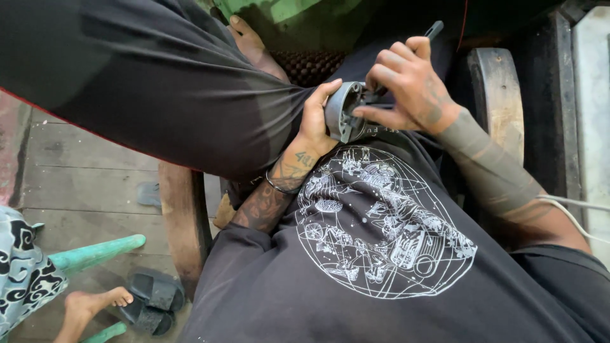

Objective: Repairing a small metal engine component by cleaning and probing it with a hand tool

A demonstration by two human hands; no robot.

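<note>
At the far left, another person's bare foot (pixel 89 305) rests on the wooden floor (pixel 89 171) beside a pair of dark sandals (pixel 152 298), with a green bar (pixel 95 253) and a patterned cloth (pixel 22 270) close by. None of that touches the work. A curved wooden chair arm (pixel 184 222) rises past the person's dark trouser leg (pixel 159 82).

Toward the middle, the left hand (pixel 314 121) comes up from the lap, its wrist wearing a thin metal bangle (pixel 279 186). Its fingers and thumb are wrapped around the back of a round grey metal housing (pixel 343 111), holding it on edge just above the printed black shirt (pixel 381 222), with the open face turned to the right.

Just right of it, the right hand (pixel 406 82) is closed around a slim dark tool (pixel 434 30), whose handle end sticks out above the knuckles. The tip is hidden behind the fingers, so where it meets the housing cannot be told.

The step in hand looks like working a fastener or small part inside the housing. The next move seems to call for a steady left grip while the right hand turns or presses the tool squarely.
</note>
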